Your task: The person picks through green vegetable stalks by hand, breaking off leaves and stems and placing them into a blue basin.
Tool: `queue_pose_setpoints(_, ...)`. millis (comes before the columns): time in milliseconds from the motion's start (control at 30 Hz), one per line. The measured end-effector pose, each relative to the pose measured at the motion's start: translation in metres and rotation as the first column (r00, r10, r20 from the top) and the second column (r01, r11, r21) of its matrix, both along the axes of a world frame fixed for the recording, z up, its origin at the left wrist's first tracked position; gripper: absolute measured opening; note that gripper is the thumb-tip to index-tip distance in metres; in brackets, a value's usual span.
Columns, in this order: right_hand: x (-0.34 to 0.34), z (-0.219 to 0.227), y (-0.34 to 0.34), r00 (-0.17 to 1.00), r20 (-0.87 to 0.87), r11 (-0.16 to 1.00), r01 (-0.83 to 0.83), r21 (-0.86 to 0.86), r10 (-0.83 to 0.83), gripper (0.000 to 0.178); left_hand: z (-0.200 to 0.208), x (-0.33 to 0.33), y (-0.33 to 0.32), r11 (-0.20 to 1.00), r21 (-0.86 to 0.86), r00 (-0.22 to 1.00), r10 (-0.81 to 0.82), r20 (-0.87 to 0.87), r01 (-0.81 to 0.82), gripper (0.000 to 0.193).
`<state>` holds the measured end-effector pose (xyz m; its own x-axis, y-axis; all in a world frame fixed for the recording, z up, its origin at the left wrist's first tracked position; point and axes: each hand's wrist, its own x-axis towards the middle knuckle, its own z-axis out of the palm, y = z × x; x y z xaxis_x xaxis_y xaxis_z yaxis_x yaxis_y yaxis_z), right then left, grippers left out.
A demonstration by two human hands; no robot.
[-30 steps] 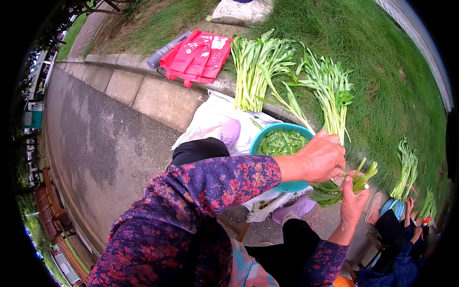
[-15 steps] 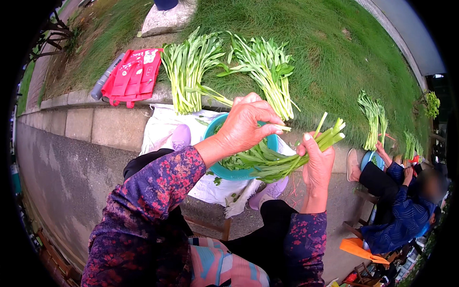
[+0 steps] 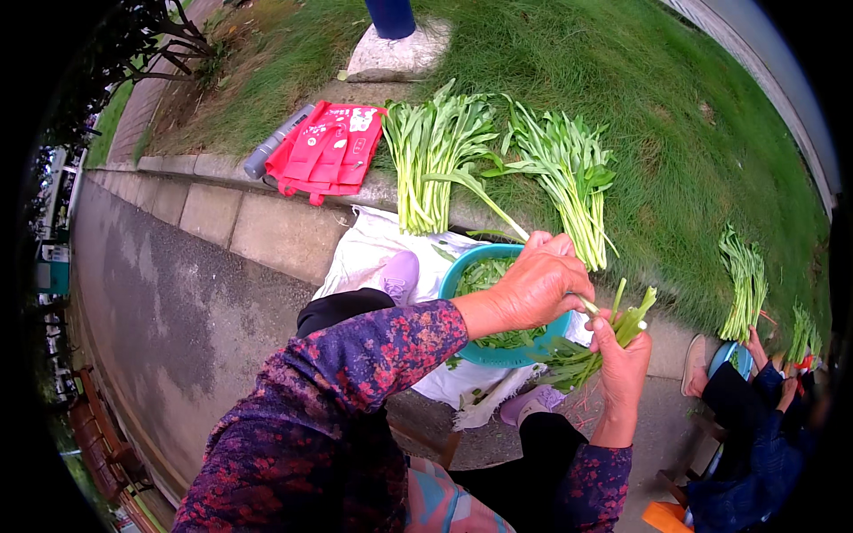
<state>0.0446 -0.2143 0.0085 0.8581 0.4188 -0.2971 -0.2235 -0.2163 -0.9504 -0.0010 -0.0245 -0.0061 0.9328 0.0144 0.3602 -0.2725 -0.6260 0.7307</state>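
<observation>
My left hand [image 3: 533, 286] is closed on a single water spinach stalk [image 3: 496, 206]. Its leafy end points up and left, and its pale stem end pokes out past my fingertips. Close beside it, my right hand [image 3: 622, 373] grips a bunch of water spinach [image 3: 573, 362], stem ends up and leaves hanging down to the left. The two hands nearly meet at the thumbs; whether they touch, I cannot tell. Below them sits a teal basin [image 3: 499, 357] with loose green leaves inside, partly hidden by my left hand and forearm.
Two piles of water spinach [image 3: 435, 169] [image 3: 569, 182] lie along the kerb and grass. A red bag [image 3: 327, 151] and grey cylinder [image 3: 277, 142] are left of them. The basin stands on white sacking [image 3: 355, 242]. At right, another person [image 3: 755, 444] sits by a blue basin [image 3: 730, 355].
The whole view has shifted, so the scene sits farther right and lower. My left hand's stem end has come closer to the bunch in my right hand. Both hands keep their hold.
</observation>
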Motion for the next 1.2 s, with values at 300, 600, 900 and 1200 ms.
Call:
queue_pose_setpoints(300,0.000,0.000,-0.005,0.998,-0.027,0.993,-0.067,-0.098,0.065,0.010,-0.003,-0.005,-0.006,0.998,-0.001,0.997,-0.064,-0.043,0.064,0.016)
queue_pose_setpoints(600,-0.002,-0.003,-0.003,0.996,-0.066,0.994,-0.063,-0.094,0.057,0.002,-0.005,-0.009,-0.008,0.993,-0.041,0.992,-0.112,-0.053,0.110,0.011)
queue_pose_setpoints(900,-0.005,-0.011,-0.004,0.999,-0.038,0.993,-0.011,-0.114,0.007,0.003,-0.013,-0.010,-0.017,0.994,-0.060,0.996,-0.088,0.021,0.089,0.007)
queue_pose_setpoints(1200,-0.014,-0.004,-0.003,0.969,0.084,0.945,-0.204,-0.254,0.232,0.005,-0.003,-0.010,0.005,0.873,0.291,0.919,-0.362,-0.154,0.392,0.003)
